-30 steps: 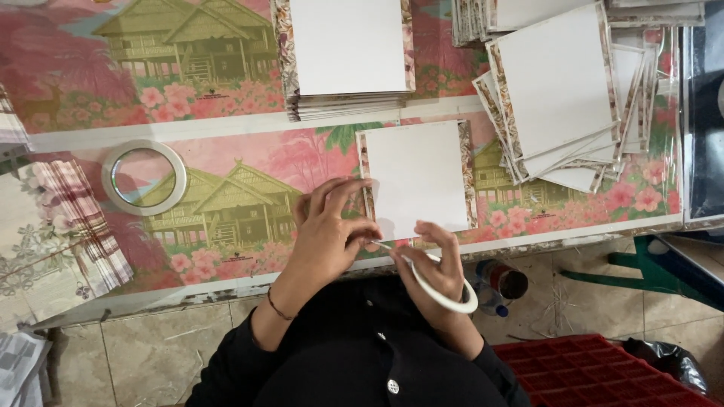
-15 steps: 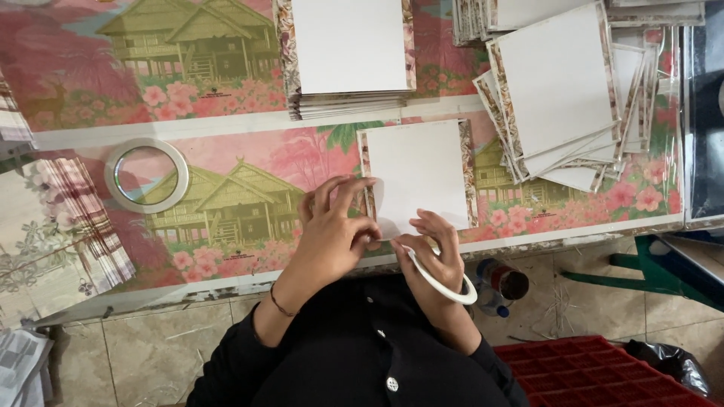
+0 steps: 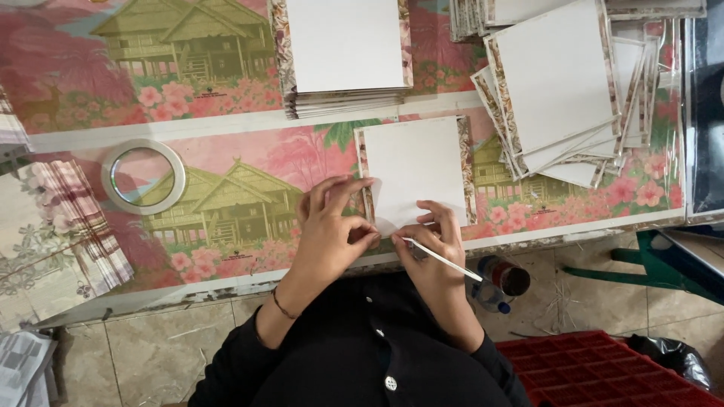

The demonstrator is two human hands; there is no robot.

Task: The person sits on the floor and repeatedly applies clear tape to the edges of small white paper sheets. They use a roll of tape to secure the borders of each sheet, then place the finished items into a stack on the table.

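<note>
Two bare hands are seen at the near edge of the counter, both on a white square card with a patterned border that lies flat before the person. The left hand is curled narrow, fingertips pinched at the card's near left corner. The right hand is closed around a tape roll, seen edge-on as a thin pale ring that slants out past the counter's edge; its fingers rest on the card's near edge. Whether tape is stretched between the two hands cannot be told.

Surroundings: a second tape roll, round and pale with an open centre, is laid flat well to the left of the card. A neat stack of square cards is set just beyond the card, white faces up, patterned edges showing. A looser, fanned pile of cards is spread to the right, close beside the card. A slanted pile of striped sheets is placed at the far left.

The counter is covered with a glossy printed sheet of houses and pink flowers. Below the edge a small bottle with a dark cap is partly hidden by the right forearm. A red plastic crate stands on the tiled floor. A thin bracelet is worn on the left wrist, above a dark sleeve.
</note>
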